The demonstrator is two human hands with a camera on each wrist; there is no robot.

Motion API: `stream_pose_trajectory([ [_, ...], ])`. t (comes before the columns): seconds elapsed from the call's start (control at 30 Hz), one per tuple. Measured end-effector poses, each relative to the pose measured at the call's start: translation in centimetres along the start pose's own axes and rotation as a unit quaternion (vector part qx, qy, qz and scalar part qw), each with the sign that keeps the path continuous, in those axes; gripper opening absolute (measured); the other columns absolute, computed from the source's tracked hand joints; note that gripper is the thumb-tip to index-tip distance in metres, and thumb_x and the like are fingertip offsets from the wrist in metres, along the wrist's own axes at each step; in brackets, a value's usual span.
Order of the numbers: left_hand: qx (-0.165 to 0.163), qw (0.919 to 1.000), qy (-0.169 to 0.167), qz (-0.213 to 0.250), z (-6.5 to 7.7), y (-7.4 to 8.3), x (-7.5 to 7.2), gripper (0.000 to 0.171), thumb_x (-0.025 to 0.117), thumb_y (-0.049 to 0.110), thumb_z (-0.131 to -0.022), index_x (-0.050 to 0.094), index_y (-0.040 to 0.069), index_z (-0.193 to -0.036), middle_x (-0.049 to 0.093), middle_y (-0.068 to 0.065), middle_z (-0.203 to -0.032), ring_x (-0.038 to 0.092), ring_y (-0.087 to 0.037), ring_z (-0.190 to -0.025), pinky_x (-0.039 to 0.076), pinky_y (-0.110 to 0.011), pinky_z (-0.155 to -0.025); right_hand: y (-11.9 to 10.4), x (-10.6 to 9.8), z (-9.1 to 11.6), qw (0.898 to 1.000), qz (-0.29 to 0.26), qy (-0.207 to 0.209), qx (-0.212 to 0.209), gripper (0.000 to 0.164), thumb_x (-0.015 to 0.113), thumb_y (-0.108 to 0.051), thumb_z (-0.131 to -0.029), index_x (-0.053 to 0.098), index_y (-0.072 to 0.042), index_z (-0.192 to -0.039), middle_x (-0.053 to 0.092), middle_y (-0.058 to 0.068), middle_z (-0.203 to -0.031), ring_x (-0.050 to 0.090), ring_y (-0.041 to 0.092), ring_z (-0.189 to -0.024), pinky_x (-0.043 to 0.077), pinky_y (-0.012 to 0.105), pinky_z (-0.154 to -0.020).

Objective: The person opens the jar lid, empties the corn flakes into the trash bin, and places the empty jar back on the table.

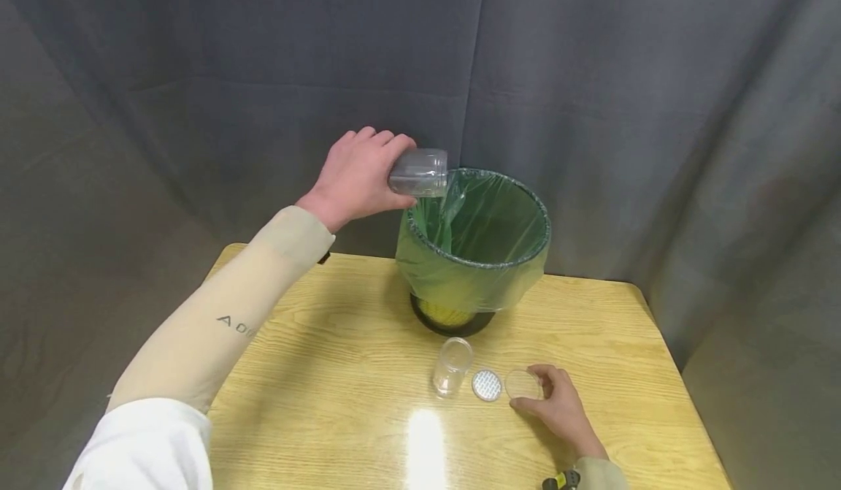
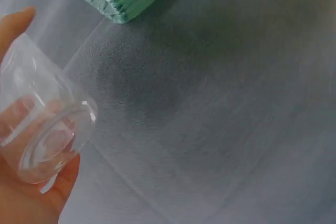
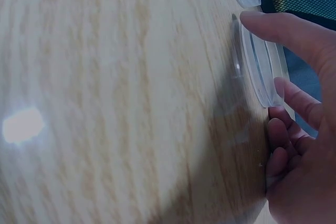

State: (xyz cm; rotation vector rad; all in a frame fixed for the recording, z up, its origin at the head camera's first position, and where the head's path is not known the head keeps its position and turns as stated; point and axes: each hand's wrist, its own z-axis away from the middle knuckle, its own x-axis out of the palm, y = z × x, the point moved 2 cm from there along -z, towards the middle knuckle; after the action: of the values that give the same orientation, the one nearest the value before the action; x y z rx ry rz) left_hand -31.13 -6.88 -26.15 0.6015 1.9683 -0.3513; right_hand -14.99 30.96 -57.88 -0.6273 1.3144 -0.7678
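Note:
My left hand point(image 1: 361, 180) grips a clear plastic jar point(image 1: 420, 172), tipped on its side at the left rim of a green-lined waste bin point(image 1: 469, 289). In the left wrist view, fingers wrap around the jar point(image 2: 50, 124), and its round base shows. Down on the table, my right hand point(image 1: 558, 406) has thumb and fingers around the edge of a clear round lid point(image 1: 523, 384). That lid point(image 3: 258, 61) lies low on the wood in the right wrist view. Left of it are a silvery patterned disc point(image 1: 486, 385) and a second clear jar point(image 1: 453, 368).
The bin stands near the back edge of a light wooden table point(image 1: 342, 388). A thin translucent bag hangs over its rim. Dark grey curtains point(image 1: 296, 52) surround the table at the back and sides.

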Motion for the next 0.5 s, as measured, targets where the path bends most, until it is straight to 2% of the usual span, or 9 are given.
stream_pose_trajectory([
  [0.1,-0.057,0.9962,0.006,0.065,0.6,-0.7,0.0,0.076,0.086,0.056,-0.072,0.059,0.017,-0.132,0.065,0.000,-0.110,0.056,-0.022,-0.096,0.048,-0.043,-0.083,0.1,0.1,0.0,1.000,0.002,-0.003,0.001,0.075,0.092,-0.027,-0.075,0.054,0.002,-0.133,0.046,0.019,-0.125,0.046,0.033,-0.116,0.042,0.051,-0.102],
  [0.23,-0.111,0.9826,0.020,0.147,1.8,-1.2,0.2,0.075,0.084,0.062,-0.072,0.059,0.019,-0.129,0.064,0.005,-0.106,0.058,-0.015,-0.093,0.049,-0.042,-0.078,0.3,0.1,-0.1,1.000,0.000,-0.005,0.000,0.075,0.091,-0.028,-0.076,0.053,0.002,-0.134,0.046,0.020,-0.127,0.045,0.035,-0.120,0.041,0.053,-0.105],
  [0.37,-0.135,0.9690,0.041,0.203,3.3,-1.3,0.5,0.076,0.081,0.068,-0.072,0.059,0.022,-0.128,0.065,0.006,-0.103,0.059,-0.014,-0.091,0.048,-0.042,-0.075,0.3,0.2,-0.1,1.000,-0.007,-0.006,-0.002,0.075,0.091,-0.027,-0.076,0.053,0.001,-0.134,0.046,0.021,-0.129,0.045,0.038,-0.124,0.039,0.054,-0.107],
  [0.5,-0.138,0.9578,0.067,0.243,5.1,-1.0,1.1,0.078,0.079,0.069,-0.073,0.055,0.021,-0.129,0.066,0.008,-0.101,0.059,-0.014,-0.084,0.046,-0.039,-0.071,0.3,0.2,0.0,1.000,-0.007,-0.007,-0.006,0.074,0.091,-0.027,-0.076,0.053,0.002,-0.133,0.046,0.021,-0.129,0.044,0.039,-0.125,0.039,0.055,-0.107],
])
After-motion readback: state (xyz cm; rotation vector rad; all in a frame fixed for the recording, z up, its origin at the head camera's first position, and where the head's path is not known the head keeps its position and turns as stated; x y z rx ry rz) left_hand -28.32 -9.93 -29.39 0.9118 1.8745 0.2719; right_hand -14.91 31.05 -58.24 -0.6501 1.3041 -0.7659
